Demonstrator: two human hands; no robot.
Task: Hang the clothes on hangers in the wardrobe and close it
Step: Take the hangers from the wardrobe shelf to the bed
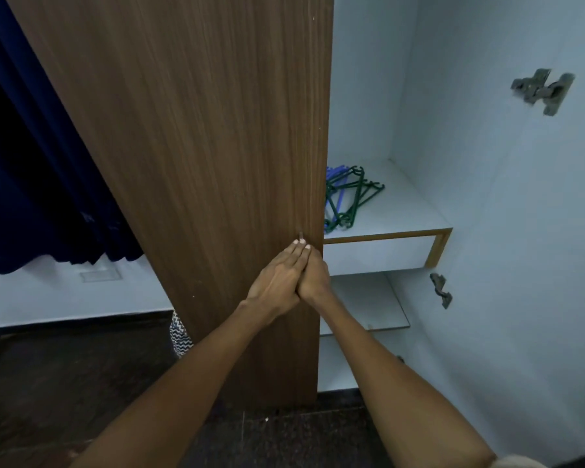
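Head view: we press our left hand (277, 278) and right hand (314, 276), fingers straight, against the door.
Door: tall brown wood-grain wardrobe door (200, 146), ajar.
Hangers: green and blue plastic hangers (347, 197), heaped on the shelf.

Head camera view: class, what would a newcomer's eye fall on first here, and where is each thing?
The tall brown wardrobe door fills the centre-left, with the left hand and right hand together at its right edge. Right of it, green and blue hangers lie piled on a pale shelf inside the open wardrobe. A dark blue curtain hangs far left.
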